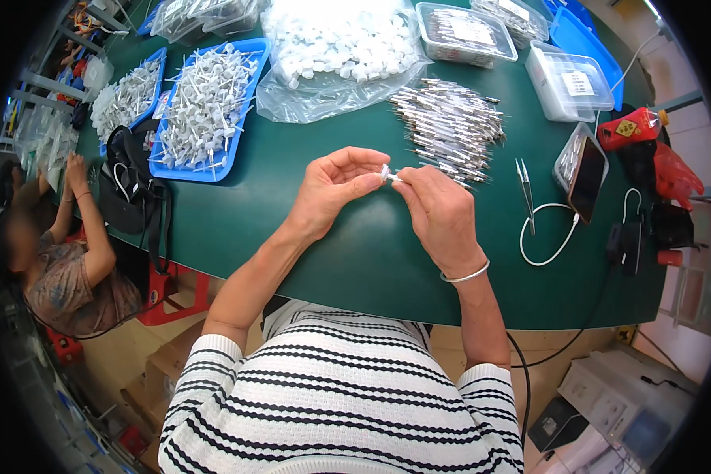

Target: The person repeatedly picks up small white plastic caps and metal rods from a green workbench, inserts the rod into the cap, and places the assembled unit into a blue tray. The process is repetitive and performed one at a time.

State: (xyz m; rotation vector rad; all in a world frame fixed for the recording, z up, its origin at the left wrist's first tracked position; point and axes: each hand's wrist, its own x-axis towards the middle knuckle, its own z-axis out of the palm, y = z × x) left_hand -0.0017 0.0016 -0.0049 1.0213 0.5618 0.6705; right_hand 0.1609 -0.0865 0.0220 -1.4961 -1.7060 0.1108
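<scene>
One small white piece (385,172) is pinched by both the left hand (333,189) and the right hand (442,207), probably for steadiness, near-left of the rod pile (450,130), seemingly placed for easy reach.

White knit top (340,395), wavy black stripes, short sleeves (204,383); silver bangle (468,277).

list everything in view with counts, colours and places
part: one, white, centre
rods: many, silver, right of centre
caps: many, white, in clear bag
trays: two, blue, left
stemmed pieces: many, white, in trays
tubs: several, clear, far and right
tweezers: one, silver, right
phone: one, dark, right
cable: one, white, right
bottle: one, red, right
strapped bag: one, black, left
co-worker: one, patterned top, left
table: one, green, beneath
left hand, right hand: one each, bare, holding part
</scene>
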